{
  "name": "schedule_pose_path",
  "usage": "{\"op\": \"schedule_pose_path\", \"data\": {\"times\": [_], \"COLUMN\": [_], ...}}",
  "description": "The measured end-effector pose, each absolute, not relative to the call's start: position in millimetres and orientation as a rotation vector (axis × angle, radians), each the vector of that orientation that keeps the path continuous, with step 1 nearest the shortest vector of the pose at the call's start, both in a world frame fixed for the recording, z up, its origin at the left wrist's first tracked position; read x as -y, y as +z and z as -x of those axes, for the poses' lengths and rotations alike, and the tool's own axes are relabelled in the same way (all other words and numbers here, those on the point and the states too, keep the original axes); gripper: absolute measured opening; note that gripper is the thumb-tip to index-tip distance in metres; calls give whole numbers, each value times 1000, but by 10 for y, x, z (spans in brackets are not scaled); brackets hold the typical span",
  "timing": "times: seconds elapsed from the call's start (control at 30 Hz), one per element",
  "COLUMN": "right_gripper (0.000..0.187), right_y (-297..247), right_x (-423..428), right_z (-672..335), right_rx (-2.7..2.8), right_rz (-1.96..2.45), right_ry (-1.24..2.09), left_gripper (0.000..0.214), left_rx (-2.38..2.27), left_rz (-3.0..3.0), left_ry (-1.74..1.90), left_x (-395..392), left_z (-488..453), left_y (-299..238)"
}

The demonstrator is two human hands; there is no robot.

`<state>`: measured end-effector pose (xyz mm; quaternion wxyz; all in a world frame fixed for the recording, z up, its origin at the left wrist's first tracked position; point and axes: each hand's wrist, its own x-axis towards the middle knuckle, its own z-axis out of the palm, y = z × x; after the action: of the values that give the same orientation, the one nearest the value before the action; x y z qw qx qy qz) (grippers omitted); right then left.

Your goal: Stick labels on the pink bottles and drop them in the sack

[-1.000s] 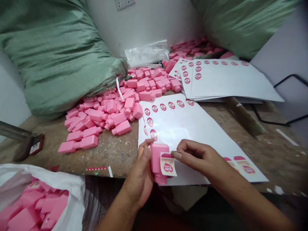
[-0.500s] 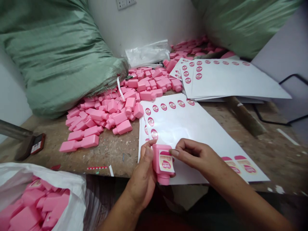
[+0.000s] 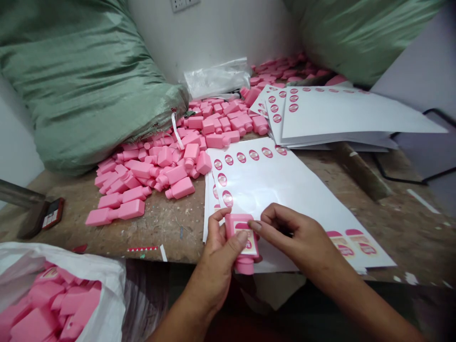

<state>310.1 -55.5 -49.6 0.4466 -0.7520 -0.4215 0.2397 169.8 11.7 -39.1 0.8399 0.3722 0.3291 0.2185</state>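
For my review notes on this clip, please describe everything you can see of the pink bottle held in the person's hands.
The pink bottle is flat and rectangular, of what looks like smooth plastic, with a narrower neck pointing down toward the person. A cream and pink sticker label lies on its upward face, partly hidden. The left hand holds it from below, thumb across the label's lower part; the right hand reaches its upper right corner with the fingertips. It is held over a white sticker sheet.

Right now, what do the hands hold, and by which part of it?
The left hand grips a pink plastic bottle around its body, with the neck pointing down. The right hand has its fingertips on the edge of the label on the bottle's front.
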Motion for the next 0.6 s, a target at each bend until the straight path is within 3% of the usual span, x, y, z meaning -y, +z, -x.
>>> {"op": "schedule_pose_path", "data": {"times": [0.23,0.47,0.6], "right_gripper": [36,29,33], "right_y": [-556,-520,-515], "right_x": [642,614,692], "right_z": [-3059,-2911,-3062], "right_rx": [1171,1210,1098], "right_rz": [2019,1861,1909], "right_ry": [-127,113,232], "left_gripper": [59,70,78], "left_rx": [-724,-748,-932], "left_rz": [-831,-808,-938], "left_ry": [427,435,453], "left_x": [-86,15,-83], "left_z": [-1650,-1596,-1101], "left_y": [-366,-270,-120]}}
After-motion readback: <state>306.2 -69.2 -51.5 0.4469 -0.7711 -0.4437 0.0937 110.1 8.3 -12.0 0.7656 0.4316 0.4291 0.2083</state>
